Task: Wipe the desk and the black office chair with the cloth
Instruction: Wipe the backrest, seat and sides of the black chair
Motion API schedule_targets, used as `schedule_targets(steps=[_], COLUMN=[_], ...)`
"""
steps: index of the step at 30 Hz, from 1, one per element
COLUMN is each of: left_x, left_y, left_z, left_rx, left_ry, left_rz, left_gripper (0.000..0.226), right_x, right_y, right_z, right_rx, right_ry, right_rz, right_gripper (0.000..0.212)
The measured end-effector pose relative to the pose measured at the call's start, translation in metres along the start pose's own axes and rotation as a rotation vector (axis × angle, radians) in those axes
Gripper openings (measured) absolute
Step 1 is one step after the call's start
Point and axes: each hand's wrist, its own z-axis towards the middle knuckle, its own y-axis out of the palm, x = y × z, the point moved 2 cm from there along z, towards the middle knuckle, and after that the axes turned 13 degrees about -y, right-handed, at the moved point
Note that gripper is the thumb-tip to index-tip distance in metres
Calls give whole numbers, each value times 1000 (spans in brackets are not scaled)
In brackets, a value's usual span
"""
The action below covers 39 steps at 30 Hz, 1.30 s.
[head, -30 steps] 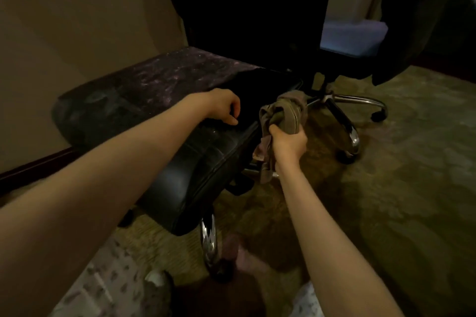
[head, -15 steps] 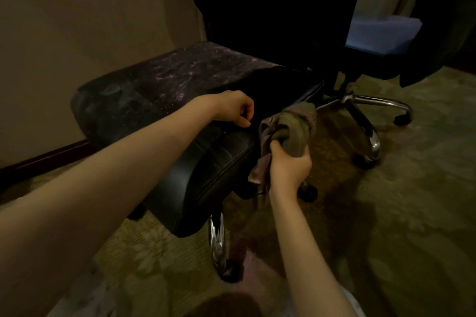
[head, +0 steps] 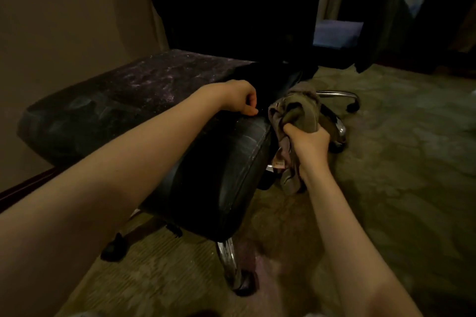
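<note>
Black office chair [head: 219, 162] components, listed from the viewer outward:

1. A chrome leg [head: 226, 257] of the base runs down to a castor [head: 244, 283] on the patterned carpet [head: 386, 188].
2. The padded seat sits above this leg, with stitching along its right edge.
3. The left hand [head: 239, 98] rests on the top of the seat. Its fingers are curled into the palm and the thumb tip touches the leather.
4. The right hand [head: 309, 141] is at the right edge of the seat, fingers clenched around the cloth [head: 296, 110].
5. The cloth is bunched above the fist, against the side of the seat. A loose tail with a small label hangs below the hand.
6. A second chrome leg [head: 337, 94] extends right behind the cloth.
7. A dark velvet stool [head: 128, 90] stands against the left side of the seat, next to the beige wall [head: 64, 20].
8. The backrest [head: 231, 8] rises behind the seat. It is too dark to show detail.
</note>
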Motion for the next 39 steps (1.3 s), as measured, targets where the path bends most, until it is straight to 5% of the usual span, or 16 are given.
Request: schedule_targets(steps=[7,14,18,25,32,39], left_x=[1,2,-17,-75,-88,-95], left_y=[3,1,-28,-22,2,4], left_z=[1,-22,-55,-89,-93,-120], left_rx=[5,134,362,161,199,422], left_ry=[27,70,183,37,0,-23], left_rz=[40,27,-47,-74,-198,-371], left_gripper=[20,26,30,21,17,12], right_x=[-8,-16,-28,-57,-81,-84], right_y=[-3,3,12,38,52,79], right_z=[-81,-29,8,23,-35,8], right_rx=[-46,30,21,-286,-619,-400], right_ry=[-76,-41,-141,-394,-443,-563], right_rz=[-53,-188,-381,-925,-1033,-1110], right_gripper=[26,39,45,39,35,41])
